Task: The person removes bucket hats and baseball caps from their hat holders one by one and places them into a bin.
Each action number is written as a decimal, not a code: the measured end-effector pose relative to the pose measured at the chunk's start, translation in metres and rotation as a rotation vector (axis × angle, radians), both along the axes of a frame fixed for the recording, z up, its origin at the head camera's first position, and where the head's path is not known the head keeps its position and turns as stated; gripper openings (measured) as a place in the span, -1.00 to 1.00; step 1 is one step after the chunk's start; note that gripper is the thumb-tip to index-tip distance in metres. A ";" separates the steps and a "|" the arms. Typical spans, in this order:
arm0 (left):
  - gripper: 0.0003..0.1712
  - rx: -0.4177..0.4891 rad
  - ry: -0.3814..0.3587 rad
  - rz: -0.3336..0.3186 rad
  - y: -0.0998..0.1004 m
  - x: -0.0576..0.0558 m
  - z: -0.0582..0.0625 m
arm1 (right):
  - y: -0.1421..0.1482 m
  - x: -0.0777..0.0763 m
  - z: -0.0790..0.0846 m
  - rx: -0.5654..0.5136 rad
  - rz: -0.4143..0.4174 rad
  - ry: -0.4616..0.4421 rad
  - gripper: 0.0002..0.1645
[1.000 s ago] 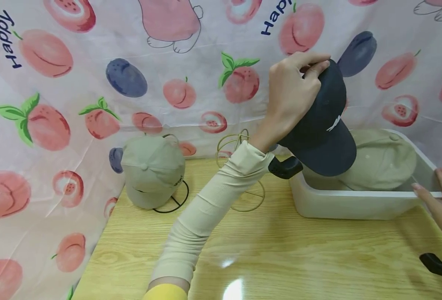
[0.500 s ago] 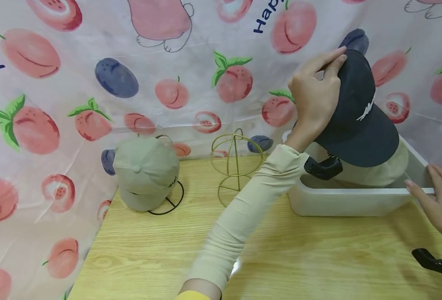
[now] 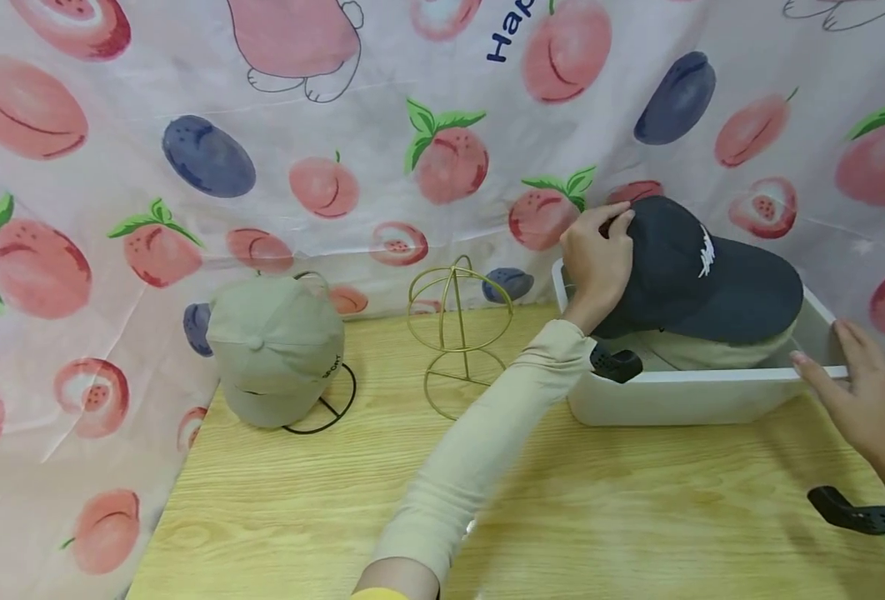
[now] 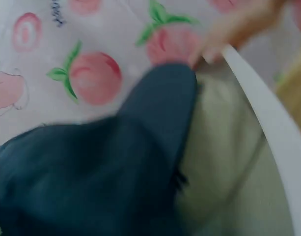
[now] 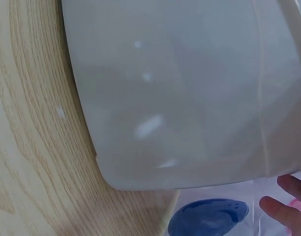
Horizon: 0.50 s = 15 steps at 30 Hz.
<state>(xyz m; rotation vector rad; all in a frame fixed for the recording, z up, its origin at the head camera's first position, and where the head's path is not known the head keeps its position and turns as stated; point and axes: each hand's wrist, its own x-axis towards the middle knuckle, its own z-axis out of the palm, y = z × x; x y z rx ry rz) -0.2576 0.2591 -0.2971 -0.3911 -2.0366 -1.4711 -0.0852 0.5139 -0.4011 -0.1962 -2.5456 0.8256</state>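
Note:
My left hand (image 3: 596,258) pinches a dark navy baseball cap (image 3: 667,275) by its crown edge. The cap hangs over the left part of a white bin (image 3: 675,404), its brim pointing right and a white mark on its front. Beneath it, a beige cap (image 3: 720,352) lies inside the bin, partly covered. In the left wrist view the navy cap (image 4: 91,172) is blurred and overlaps the beige cap (image 4: 224,123). My right hand (image 3: 862,408) grips the bin's front right corner, thumb over the front rim. Its fingertips also show by the bin wall (image 5: 179,98) in the right wrist view.
An olive-grey cap (image 3: 277,350) sits on a black wire stand (image 3: 341,408) at the left. Between it and the bin stands a bare gold wire stand (image 3: 461,333). A fruit-printed cloth (image 3: 262,150) hangs behind the wooden table (image 3: 300,500).
My left hand has carried the navy cap rightward and then down over the bin, and the brim has swung up toward level. My right hand stays on the bin. The head view has shifted rightward.

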 end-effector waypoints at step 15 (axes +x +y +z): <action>-0.90 -0.291 -0.146 -0.121 -0.002 0.009 -0.016 | 0.000 0.000 -0.001 0.021 -0.029 -0.025 -0.14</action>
